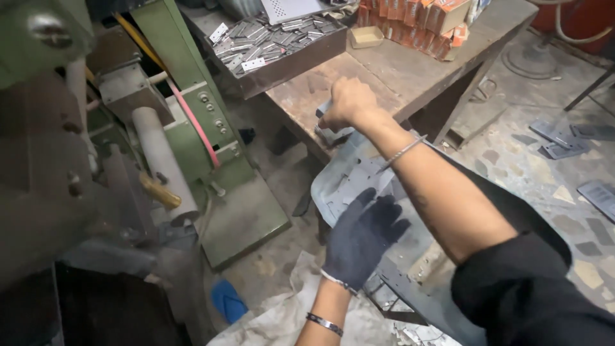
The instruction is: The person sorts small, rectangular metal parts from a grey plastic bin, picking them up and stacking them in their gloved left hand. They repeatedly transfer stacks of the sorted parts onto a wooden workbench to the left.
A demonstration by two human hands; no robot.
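A big green machine (pixel 192 109) is seen on the left side, with a pale round roller (pixel 163 160) and a pink hose (pixel 192 118) on it. A brown metal table (pixel 397 70) is seen at the top, well apart from the machine.

A dark tray (pixel 288 61) is set on the table's far corner. It is filled with many small shiny metal plates (pixel 262 41), all piled up in a jumble. Just beside the tray, a small flat cardboard box (pixel 366 36) is set; what is in it cannot be told. Behind that box, orange packets (pixel 416 22) are stacked in a row.

A large thin grey metal sheet (pixel 359 186) with small shapes cut out of it is held below the table's edge. It is bent and tilted, and it is found between the two hands.

The right hand (pixel 348 104) is bare. It is curled almost closed at the table's edge, and a top corner of the grey sheet is pinched in its fingers. A thin metal bangle (pixel 402 152) is worn on that arm.

The left hand (pixel 364 234) is covered by a dark glove. Its fingers are spread open and flat, and they are pressed against the front of the sheet lower down. Nothing is gripped by it. A bracelet (pixel 324 323) is worn on that wrist.

White cloth (pixel 282 314) and a blue slipper (pixel 228 300) are seen on the floor below. Flat grey metal scraps (pixel 564 138) are scattered on the floor at the right.
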